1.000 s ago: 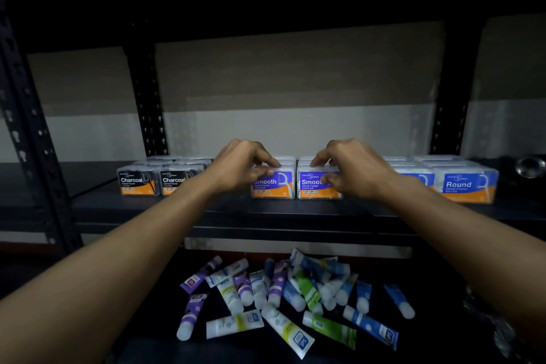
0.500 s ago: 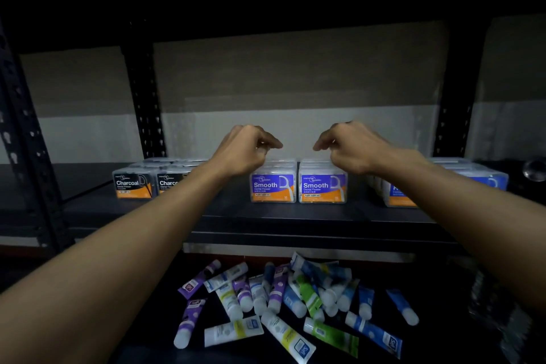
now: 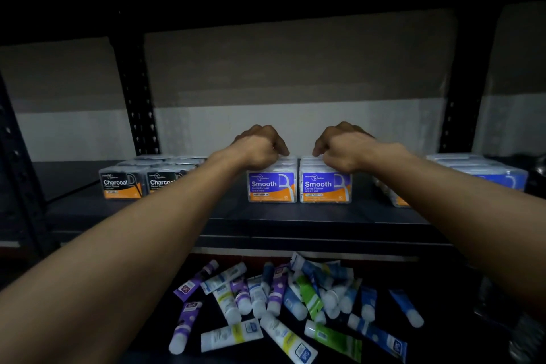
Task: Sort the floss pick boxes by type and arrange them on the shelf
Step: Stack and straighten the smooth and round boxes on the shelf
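Two rows of purple-and-orange "Smooth" floss pick boxes stand side by side at the middle of the dark shelf point(image 3: 295, 216), with front boxes left point(image 3: 271, 188) and right point(image 3: 325, 188). My left hand point(image 3: 260, 146) sits on top of the left row, fingers curled down over the boxes behind the front one. My right hand point(image 3: 344, 148) does the same on the right row. Black "Charcoal" boxes point(image 3: 121, 185) are grouped at the left. Blue boxes point(image 3: 496, 177) are grouped at the right, partly hidden by my right forearm.
A pile of several toothpaste tubes point(image 3: 280, 304) lies on the lower level under the shelf. Black perforated uprights point(image 3: 136, 97) stand behind the boxes at left and right. Bare shelf shows between the three groups.
Both hands let go of the front Smooth boxes, lifted, then came down further back onto the tops of the two rows. The boxes look unmoved.
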